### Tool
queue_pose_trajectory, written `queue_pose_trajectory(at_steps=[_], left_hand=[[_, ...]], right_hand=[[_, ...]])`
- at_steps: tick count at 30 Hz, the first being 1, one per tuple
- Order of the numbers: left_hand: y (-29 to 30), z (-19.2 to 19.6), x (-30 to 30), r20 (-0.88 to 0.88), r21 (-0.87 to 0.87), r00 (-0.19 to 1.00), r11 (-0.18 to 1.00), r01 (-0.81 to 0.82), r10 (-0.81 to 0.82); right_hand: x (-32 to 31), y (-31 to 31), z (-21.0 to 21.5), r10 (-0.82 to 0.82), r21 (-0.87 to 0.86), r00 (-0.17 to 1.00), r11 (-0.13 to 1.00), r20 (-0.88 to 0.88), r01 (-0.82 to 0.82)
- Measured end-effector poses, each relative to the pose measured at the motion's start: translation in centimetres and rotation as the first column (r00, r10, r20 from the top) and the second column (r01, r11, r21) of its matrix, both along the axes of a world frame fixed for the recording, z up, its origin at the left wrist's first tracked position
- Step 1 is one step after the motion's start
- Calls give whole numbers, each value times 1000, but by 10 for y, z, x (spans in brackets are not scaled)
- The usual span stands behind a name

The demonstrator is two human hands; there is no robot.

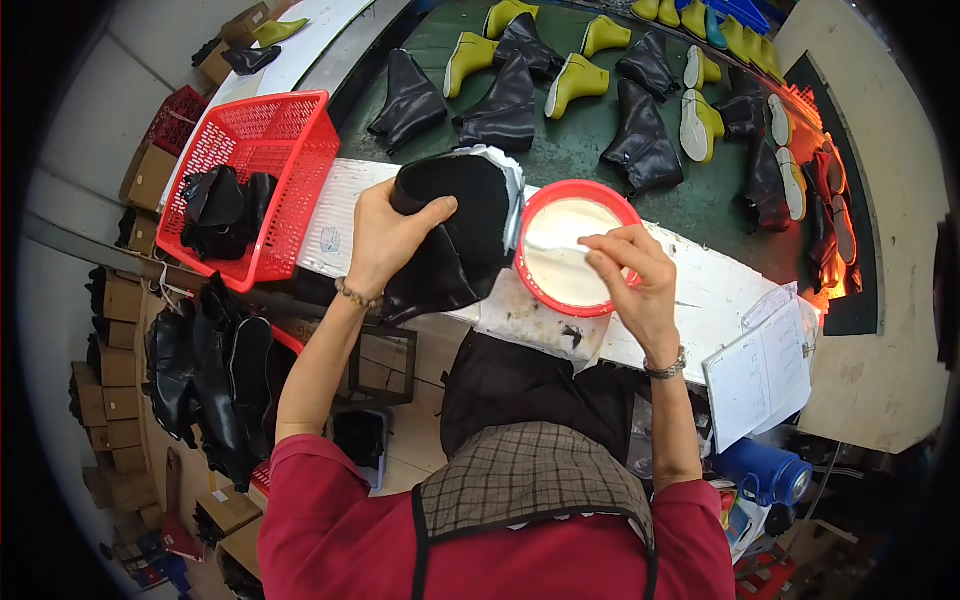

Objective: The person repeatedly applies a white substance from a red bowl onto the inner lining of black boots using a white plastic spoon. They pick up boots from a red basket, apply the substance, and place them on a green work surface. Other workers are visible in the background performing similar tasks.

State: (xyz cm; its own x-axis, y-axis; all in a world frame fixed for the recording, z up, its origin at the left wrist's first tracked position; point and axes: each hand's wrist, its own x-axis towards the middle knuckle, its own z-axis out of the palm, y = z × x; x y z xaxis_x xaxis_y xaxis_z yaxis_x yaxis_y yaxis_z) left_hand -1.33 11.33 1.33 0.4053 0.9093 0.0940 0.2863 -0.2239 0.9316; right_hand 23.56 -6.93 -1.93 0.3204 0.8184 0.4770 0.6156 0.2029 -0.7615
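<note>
Even overhead light brightens the white bench (pixel 700 290) beside the right hand (pixel 630 275); a red-orange glow tints the boots far right. Fisheye bending and black vignetting ring the sharp frame.

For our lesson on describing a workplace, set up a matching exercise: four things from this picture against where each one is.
1 black boot upper
2 red bowl
3 red basket
4 clipboard

a left end of the bench
b in the left hand
c right end of the bench
d under the right hand

Pairs: 1-b, 2-d, 3-a, 4-c
</note>
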Motion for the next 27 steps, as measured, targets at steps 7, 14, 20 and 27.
queue_pose_trajectory(at_steps=[7, 14, 20, 27], left_hand=[[39, -93, -42, -318, 291, 946, 942, 166, -68], [-5, -96, -58, -728, 254, 684, 915, 315, -33], [-7, -93, -65, -526, 375, 849, 882, 286, -52], [-58, -34, -28, -393, 493, 913, 812, 313, -113]], right_hand=[[39, -38, -20, -206, -315, 853, 867, 479, 387], [41, -51, -17, -232, -360, 903, 859, 361, 364], [47, -60, -33, -270, -393, 936, 854, 225, 340], [16, -37, -5, -154, -133, 979, 982, -131, 137]])
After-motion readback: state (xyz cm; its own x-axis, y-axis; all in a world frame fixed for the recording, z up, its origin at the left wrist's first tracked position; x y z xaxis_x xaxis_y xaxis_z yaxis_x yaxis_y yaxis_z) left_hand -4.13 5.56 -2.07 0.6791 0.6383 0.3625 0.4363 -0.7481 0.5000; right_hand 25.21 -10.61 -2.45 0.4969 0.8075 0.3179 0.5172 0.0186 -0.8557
